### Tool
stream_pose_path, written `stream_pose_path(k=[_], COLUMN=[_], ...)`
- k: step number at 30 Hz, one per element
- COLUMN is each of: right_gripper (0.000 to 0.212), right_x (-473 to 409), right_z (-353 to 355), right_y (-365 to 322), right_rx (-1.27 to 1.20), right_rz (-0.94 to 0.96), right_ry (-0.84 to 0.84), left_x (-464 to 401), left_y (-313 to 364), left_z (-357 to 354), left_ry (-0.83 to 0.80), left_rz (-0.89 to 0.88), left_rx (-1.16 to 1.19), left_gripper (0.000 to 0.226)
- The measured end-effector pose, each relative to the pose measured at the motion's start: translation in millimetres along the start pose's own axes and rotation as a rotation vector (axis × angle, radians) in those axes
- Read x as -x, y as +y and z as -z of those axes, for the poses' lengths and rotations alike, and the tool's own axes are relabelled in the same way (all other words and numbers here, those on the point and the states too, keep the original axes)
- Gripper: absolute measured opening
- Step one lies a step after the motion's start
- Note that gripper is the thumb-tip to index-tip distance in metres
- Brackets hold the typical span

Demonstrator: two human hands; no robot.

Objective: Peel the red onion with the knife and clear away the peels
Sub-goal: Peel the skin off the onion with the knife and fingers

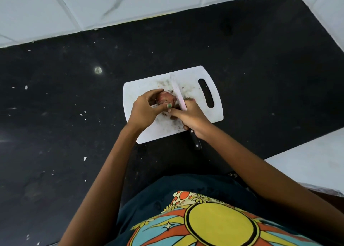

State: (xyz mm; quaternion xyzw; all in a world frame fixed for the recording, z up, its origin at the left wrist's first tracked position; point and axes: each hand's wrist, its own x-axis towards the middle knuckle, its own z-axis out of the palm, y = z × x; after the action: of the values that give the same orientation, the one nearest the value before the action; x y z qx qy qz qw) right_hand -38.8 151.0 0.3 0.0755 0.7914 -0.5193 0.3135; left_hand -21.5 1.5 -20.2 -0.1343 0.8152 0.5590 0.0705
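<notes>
The red onion [166, 98] is held in the curled grip of the left hand [147, 109] over the middle of the white cutting board [193, 82], near the front edge of the black worktop [74, 97]. The knife [178, 93] is clasped by the right hand [191, 115], blade beside the onion. Papery reddish skin is seen; dark peel scraps [176, 124] are scattered on the board.

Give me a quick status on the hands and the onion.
Left hand gripping red onion over white cutting board. Right hand holding knife, blade pointing away. Peel scraps on board; nothing blocking.
</notes>
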Motion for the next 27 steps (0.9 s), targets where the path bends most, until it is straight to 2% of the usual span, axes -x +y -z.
stream_pose_path(k=[2,5,8,21,27], right_gripper=[0.024,0.017,0.011,0.027,0.023], right_x=[5,15,23,21,16], right_z=[2,5,5,-3,8], right_y=[-2,-2,-1,-17,-11], right_rx=[0.148,0.419,0.579,0.763,0.739], right_rz=[0.008,0.121,0.199,0.125,0.086], right_ry=[0.009,0.025,0.040,0.077,0.035], left_x=[1,4,7,5,5], left_y=[0,0,0,6,10], left_z=[-1,-5,-9,-19,-29], left_ry=[0.021,0.059,0.102,0.205,0.244], left_rz=[0.009,0.006,0.014,0.014,-0.004], left_rx=[0.004,0.017,0.030,-0.013,-0.032], left_gripper=[0.056,0.056,0.056,0.051,0.052])
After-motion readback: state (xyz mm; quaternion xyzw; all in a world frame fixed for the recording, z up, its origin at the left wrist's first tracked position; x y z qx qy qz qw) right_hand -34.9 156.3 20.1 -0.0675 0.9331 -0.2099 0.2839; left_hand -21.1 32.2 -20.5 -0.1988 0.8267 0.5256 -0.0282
